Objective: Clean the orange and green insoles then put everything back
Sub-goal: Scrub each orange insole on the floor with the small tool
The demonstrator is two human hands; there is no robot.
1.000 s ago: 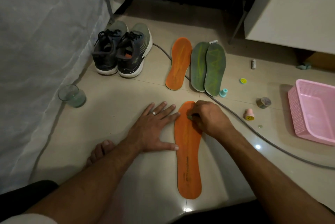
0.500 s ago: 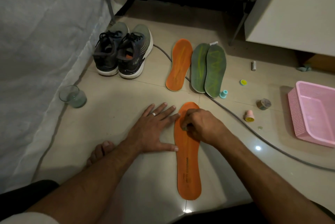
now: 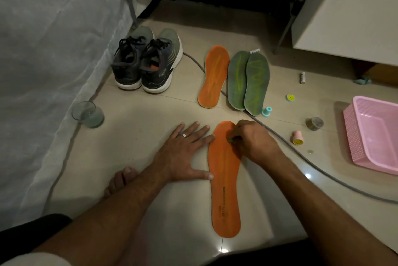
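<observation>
We are scrubbing the near orange insole (image 3: pixel 225 181) on the floor, left hand (image 3: pixel 183 153) flat steadying its edge, right hand (image 3: pixel 252 140) pinching a small greenish scrubber (image 3: pixel 230 140), working heelward next.

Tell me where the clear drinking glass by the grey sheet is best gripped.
Wrap the grip round the side wall of the clear drinking glass, coming from its right: it stands upright, the grey sheet crowds its left, and bare floor lies to the right.
</observation>
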